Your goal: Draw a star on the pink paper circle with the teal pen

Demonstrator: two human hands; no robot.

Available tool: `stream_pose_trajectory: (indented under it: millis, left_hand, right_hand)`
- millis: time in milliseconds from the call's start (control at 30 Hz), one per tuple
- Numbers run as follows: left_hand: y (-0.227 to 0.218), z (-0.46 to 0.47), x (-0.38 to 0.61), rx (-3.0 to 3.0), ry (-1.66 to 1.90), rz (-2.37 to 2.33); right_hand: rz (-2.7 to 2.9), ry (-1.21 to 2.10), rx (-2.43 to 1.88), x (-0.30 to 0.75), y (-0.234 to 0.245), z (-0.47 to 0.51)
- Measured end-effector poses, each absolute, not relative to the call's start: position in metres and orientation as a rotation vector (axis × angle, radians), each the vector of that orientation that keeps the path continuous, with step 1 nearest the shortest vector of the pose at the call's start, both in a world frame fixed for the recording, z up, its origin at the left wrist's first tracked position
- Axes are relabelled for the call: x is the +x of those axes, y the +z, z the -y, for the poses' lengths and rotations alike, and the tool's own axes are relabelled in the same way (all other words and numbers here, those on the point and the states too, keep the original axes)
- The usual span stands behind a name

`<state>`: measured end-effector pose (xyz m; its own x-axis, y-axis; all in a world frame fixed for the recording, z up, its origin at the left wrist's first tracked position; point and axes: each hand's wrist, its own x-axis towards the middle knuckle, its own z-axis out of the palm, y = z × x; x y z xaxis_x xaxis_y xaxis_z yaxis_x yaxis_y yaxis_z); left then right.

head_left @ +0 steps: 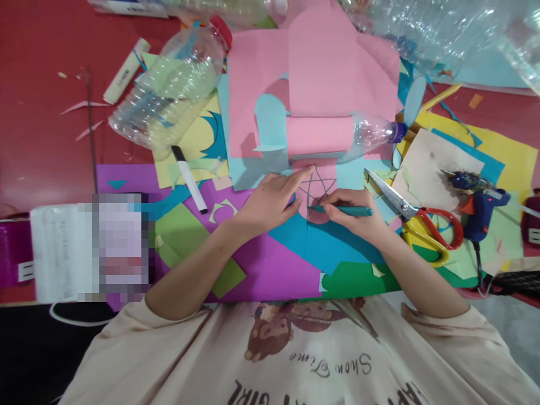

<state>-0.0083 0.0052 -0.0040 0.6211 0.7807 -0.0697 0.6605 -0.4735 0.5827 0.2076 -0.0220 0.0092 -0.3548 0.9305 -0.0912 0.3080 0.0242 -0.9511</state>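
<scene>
My right hand (352, 212) is closed around a teal pen (358, 211), its tip resting on a small pink paper piece (318, 191). Dark lines of a star are drawn on that piece. Spread over the left side of the pink piece, my left hand (274, 202) lies flat with its fingers stretched out. Just beyond the pink piece is a clear bottle (367, 135) wrapped in pink paper, lying on its side with a purple cap. To the right of my right hand lie scissors (407, 208) with red and yellow handles.
A blue glue gun (485, 211) lies at the right with its cord. A red-capped clear bottle (172, 84), a black-capped white marker (189, 180) and a glue stick (126, 70) are at the left. Coloured paper sheets (270, 270) and scraps cover the red table (42, 112).
</scene>
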Motion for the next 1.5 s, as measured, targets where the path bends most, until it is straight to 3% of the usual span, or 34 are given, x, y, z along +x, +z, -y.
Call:
stream_pose_trajectory:
  millis: [633, 833, 1500]
  left_hand:
    - [-0.0043, -0.0053, -0.0084, 2.266, 0.272, -1.137]
    - [-0.0045, -0.0052, -0.0092, 2.283, 0.286, -1.104]
    - [-0.0040, -0.0051, -0.0082, 2.284, 0.269, -1.121]
  right_hand:
    - [1.715, 1.468, -1.137, 0.2121, 0.0103, 0.0204]
    - [1.491, 1.376, -1.269, 0.2101, 0.0062, 0.0189]
    - [1.704, 1.293, -1.255, 0.2094, 0.0039, 0.0204]
